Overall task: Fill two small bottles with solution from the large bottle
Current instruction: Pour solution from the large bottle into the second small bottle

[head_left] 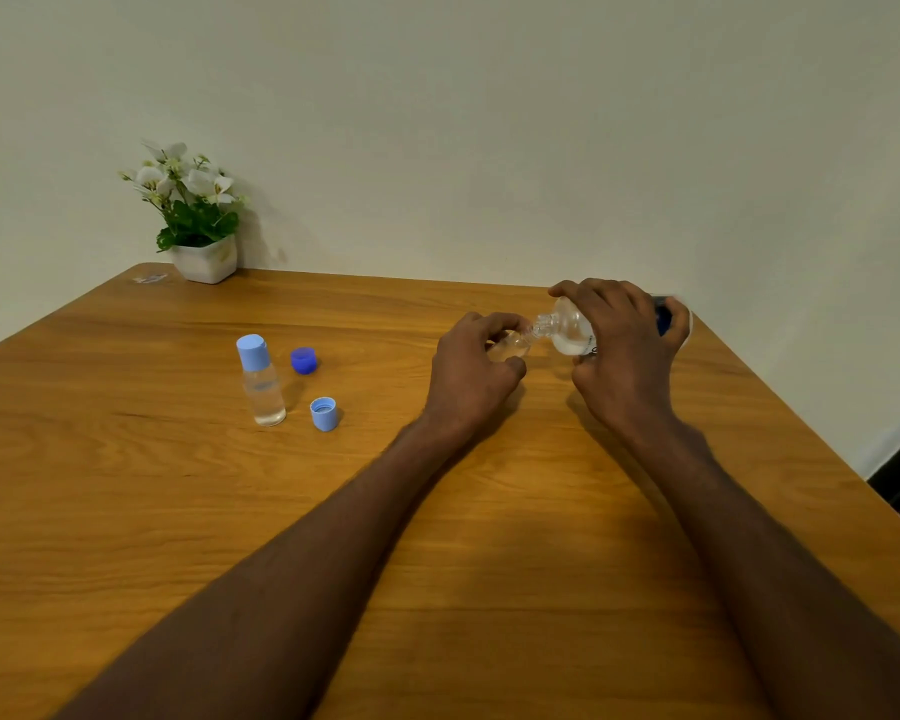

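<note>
My right hand (622, 356) grips the large clear bottle (572, 330), tipped on its side with its open neck pointing left. The neck meets the mouth of a small clear bottle (510, 348), which my left hand (471, 371) holds; most of that bottle is hidden by my fingers. Another small bottle (262, 381) stands upright at the left with a light blue cap on and clear liquid inside. A dark blue cap (303, 360) and a light blue cap (324, 413) lie loose on the wooden table (489, 511) beside it.
A white pot with white flowers (198, 220) stands at the table's far left corner against the wall. A small clear wrapper (149, 278) lies next to it. The table's right edge runs diagonally close to my right arm.
</note>
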Tool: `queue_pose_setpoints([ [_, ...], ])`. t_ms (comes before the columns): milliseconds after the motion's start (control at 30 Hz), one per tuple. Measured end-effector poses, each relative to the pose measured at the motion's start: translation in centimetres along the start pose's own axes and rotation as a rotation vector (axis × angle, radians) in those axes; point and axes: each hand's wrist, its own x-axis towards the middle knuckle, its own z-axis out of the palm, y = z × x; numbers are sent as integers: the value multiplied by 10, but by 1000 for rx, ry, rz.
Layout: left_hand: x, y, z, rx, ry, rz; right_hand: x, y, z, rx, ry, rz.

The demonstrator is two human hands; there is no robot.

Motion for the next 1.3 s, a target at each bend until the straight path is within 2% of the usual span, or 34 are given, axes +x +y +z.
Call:
queue_pose_setpoints([
  [1300, 0, 1, 0, -8, -7, -11, 0, -1, -1, 15, 2, 10],
])
